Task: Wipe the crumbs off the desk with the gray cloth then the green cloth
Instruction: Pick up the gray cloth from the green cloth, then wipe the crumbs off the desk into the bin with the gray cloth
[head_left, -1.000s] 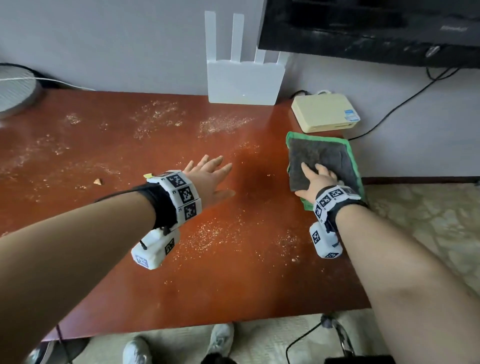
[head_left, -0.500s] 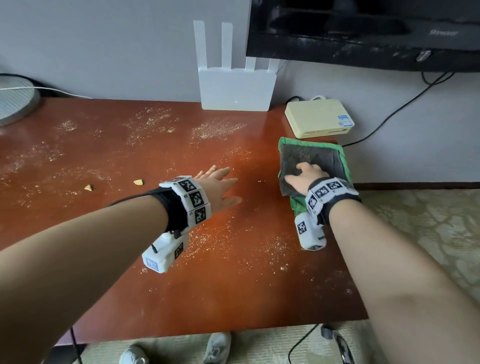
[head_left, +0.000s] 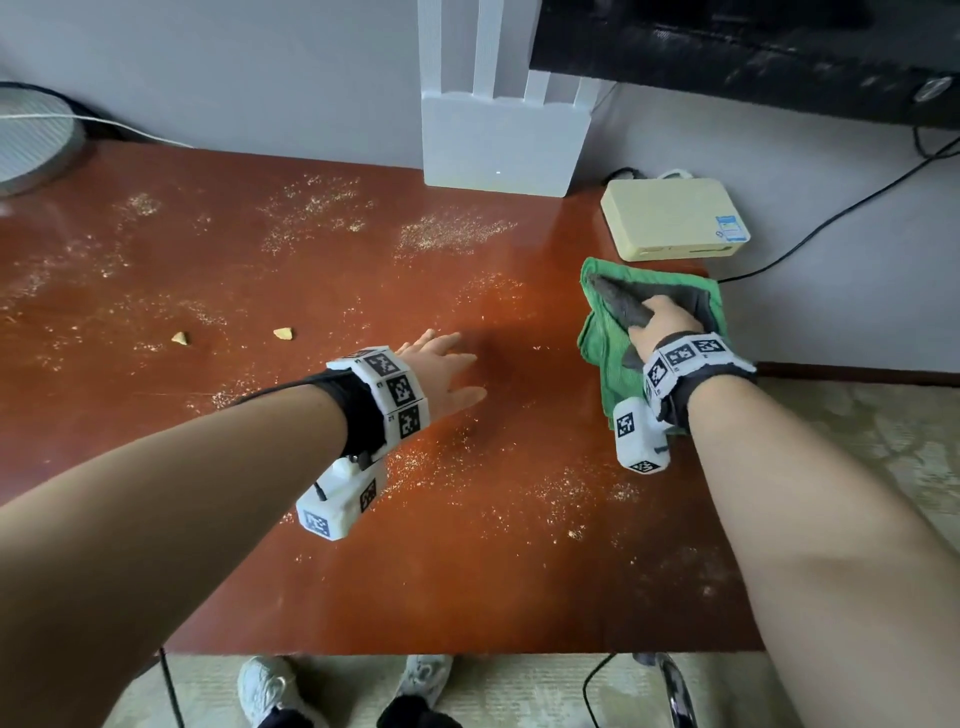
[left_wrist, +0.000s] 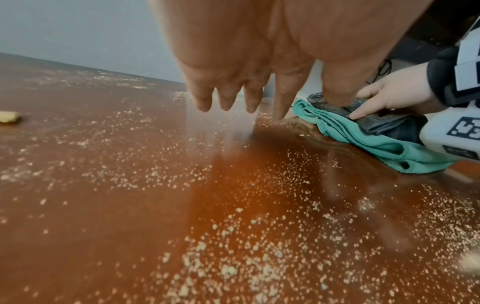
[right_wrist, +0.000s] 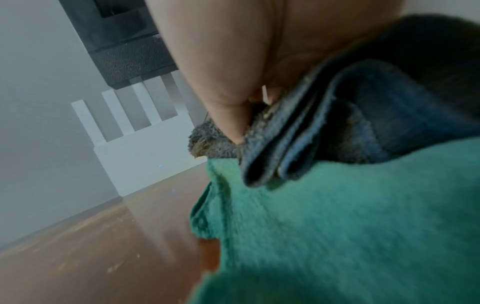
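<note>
Gray cloth (head_left: 626, 306) bunched atop green cloth (head_left: 605, 353), gripped by right hand (head_left: 662, 327); left hand (head_left: 441, 371) flat, empty.

Red-brown desk (head_left: 156, 270) carried scattered crumbs (head_left: 452, 231), two larger chips (head_left: 283, 333), green cloth (head_left: 605, 343), white router (head_left: 501, 145), cream box (head_left: 670, 218).

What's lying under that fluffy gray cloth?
A rumpled green cloth lies under the gray cloth, which the right hand pinches. Any crumbs beneath both stay hidden.
</note>
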